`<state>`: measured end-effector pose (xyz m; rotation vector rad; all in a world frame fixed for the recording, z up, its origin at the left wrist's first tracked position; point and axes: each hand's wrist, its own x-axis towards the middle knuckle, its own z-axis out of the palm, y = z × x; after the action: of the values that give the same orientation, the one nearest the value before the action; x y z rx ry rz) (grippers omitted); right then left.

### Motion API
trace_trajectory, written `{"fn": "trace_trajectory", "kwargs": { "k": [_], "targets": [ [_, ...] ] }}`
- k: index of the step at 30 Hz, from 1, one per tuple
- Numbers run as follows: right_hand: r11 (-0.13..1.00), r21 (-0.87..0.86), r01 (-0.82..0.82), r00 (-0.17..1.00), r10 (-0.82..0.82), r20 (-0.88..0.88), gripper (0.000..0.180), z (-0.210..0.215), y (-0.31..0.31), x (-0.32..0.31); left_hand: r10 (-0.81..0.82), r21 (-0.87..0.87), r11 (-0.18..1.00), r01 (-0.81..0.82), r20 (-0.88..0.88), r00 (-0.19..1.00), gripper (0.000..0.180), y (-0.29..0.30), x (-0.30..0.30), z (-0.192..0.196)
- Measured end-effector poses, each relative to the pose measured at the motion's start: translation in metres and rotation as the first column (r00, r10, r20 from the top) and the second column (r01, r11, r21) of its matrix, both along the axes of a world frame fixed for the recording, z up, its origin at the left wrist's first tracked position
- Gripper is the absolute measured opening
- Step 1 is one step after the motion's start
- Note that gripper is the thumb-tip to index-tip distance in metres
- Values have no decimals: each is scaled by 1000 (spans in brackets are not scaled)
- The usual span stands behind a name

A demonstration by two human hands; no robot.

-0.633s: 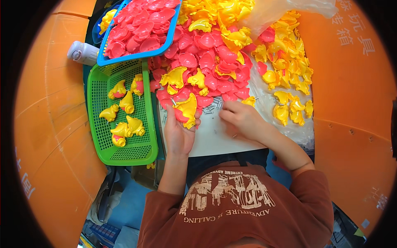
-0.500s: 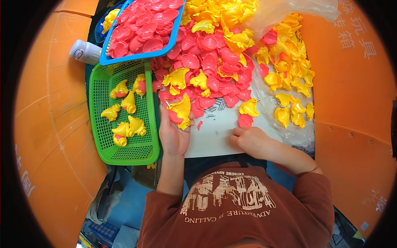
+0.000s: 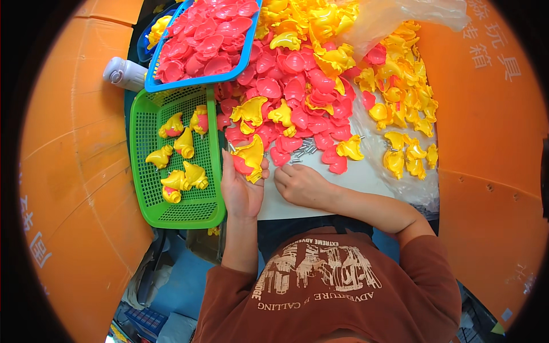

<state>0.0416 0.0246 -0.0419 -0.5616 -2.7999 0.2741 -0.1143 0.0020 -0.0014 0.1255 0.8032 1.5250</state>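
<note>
My left hand [image 3: 241, 191], palm up, is closed around a yellow plastic toy shell [image 3: 251, 157] with a pink piece [image 3: 242, 164] set in it. A small metal pin [image 3: 231, 146] juts from the shell's upper left. Close by on the right, my right hand [image 3: 298, 185] rests low over the white tabletop [image 3: 343, 191] with its fingers curled together. What its fingertips hold, if anything, is hidden. Just beyond lie several loose metal pins [image 3: 306, 148]. A yellow shell with a pin [image 3: 350, 148] and a pink shell [image 3: 337, 165] lie to the right.
A green basket [image 3: 220, 194] at the left holds several yellow-and-pink toys [image 3: 184, 143]. Overlapping its far end is a blue basket [image 3: 200, 83] of pink shells. Pink shells [image 3: 294, 91] and yellow shells [image 3: 397, 86] heap across the back, with clear plastic sheeting [image 3: 394, 23] and a white bottle [image 3: 124, 73].
My right hand has moved left, from beside the pink shell to close by my left hand, over where a small red piece lay. The left hand keeps its hold. The view has shifted slightly.
</note>
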Motion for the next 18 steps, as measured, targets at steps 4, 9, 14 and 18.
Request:
{"fn": "trace_trajectory", "kwargs": {
  "k": [4,9,14,18],
  "targets": [
    [997,72,4,1000,-4,-4,16,-2,3,12,-46,0,999,46,40,998,44,2,7,-4],
    [951,-219,219,926,-273,-261,18,36,28,41,-125,-10,992,125,-27,992,44,7,25,3],
    [848,-463,257,745,-479,-464,24,75,45,65,-234,-10,972,235,42,971,40,12,48,6],
    [813,-522,258,679,-537,-500,22,79,44,70,-270,-6,963,270,31,962,38,17,65,12]
  ]
}}
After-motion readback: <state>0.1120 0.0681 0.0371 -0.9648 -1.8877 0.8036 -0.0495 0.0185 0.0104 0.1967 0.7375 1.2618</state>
